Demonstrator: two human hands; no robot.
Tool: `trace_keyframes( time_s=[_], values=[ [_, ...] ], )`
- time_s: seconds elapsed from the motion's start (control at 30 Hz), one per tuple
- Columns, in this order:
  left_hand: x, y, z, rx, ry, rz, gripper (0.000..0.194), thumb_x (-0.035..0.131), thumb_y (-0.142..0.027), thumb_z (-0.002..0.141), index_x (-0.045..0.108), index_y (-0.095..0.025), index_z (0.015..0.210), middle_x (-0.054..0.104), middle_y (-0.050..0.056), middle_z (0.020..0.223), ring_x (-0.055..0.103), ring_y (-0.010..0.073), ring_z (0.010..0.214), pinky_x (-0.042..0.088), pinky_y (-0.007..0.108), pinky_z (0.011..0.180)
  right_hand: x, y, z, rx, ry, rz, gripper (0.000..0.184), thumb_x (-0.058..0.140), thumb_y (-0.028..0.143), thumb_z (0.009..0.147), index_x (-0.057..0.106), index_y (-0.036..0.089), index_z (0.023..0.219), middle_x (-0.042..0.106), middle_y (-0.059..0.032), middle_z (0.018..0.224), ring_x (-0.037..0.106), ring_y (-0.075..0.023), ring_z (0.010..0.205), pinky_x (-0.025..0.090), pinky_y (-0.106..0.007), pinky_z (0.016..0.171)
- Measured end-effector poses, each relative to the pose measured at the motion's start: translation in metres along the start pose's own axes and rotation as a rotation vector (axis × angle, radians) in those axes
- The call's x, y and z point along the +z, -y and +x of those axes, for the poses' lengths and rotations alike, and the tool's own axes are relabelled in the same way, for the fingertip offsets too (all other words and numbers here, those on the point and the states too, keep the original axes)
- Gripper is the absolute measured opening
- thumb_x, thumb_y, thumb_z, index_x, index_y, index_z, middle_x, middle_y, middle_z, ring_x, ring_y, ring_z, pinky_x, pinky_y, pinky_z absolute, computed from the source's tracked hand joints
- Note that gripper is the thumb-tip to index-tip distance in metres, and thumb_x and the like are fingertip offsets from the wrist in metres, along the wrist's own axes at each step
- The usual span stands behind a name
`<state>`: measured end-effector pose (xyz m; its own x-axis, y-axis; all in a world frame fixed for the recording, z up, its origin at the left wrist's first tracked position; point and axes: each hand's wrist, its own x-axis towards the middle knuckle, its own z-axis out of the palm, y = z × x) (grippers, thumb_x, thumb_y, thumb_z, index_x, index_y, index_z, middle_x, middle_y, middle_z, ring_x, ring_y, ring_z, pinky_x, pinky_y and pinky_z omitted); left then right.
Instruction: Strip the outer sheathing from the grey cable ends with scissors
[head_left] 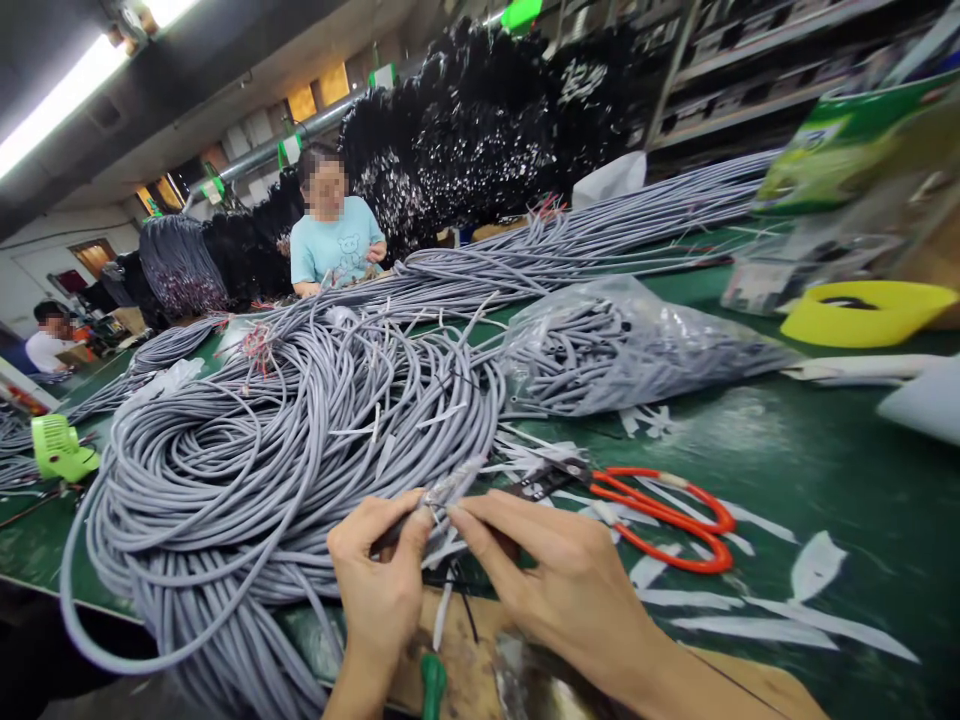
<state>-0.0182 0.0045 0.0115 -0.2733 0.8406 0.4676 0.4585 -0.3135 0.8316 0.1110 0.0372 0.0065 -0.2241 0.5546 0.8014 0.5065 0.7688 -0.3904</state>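
- On the near right side of the grey cable coil [187, 520], head view: one cable end [456, 480], silvery, lay between two bare hands.
- Left hand [386, 565]: thumb and finger were pinched on the cable end, in front of the coil.
- Right hand [562, 565]: thumb and finger gripped the same piece, just beside the left fingertips.
- Red-handled hand tool [712, 505]: lay right of the coil, among white strips [757, 630] on a green tabletop [892, 530].
- Clear bag [592, 350] of short grey cable lengths: rested just right of the coil.
- Light-green fan [58, 448]: stood left of the coil.
- Co-worker [337, 245], pale blue shirt: was beyond the coil.
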Motion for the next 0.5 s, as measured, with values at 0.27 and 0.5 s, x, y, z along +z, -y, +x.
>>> trace_keyframes(
  time_s=[0.27,0.5],
  values=[
    [0.0042,-0.0048,-0.0015,0.050,-0.111,0.008,0.009,0.063,-0.018,0.072,0.071,-0.014,0.071,0.060,0.002,0.056,0.049,0.0112,0.050,0.038,0.020,0.044,-0.0053,-0.0006,0.0011,-0.078,-0.115,-0.101,0.030,0.043,0.021,0.089,0.062,0.017,0.066,0.065,-0.0016,0.055,0.058,-0.0109,0.046,0.038,-0.022,0.048],
    [0.0057,-0.0071,-0.0024,0.124,-0.111,0.063,0.008,0.063,-0.014,0.071,0.071,-0.014,0.071,0.056,0.000,0.054,0.045,0.0098,0.047,0.036,0.020,0.043,-0.0059,-0.0012,0.0007,-0.044,-0.035,-0.118,0.037,0.039,0.023,0.090,0.062,0.018,0.062,0.065,-0.0020,0.055,0.058,-0.0116,0.046,0.038,-0.023,0.047]
  ],
)
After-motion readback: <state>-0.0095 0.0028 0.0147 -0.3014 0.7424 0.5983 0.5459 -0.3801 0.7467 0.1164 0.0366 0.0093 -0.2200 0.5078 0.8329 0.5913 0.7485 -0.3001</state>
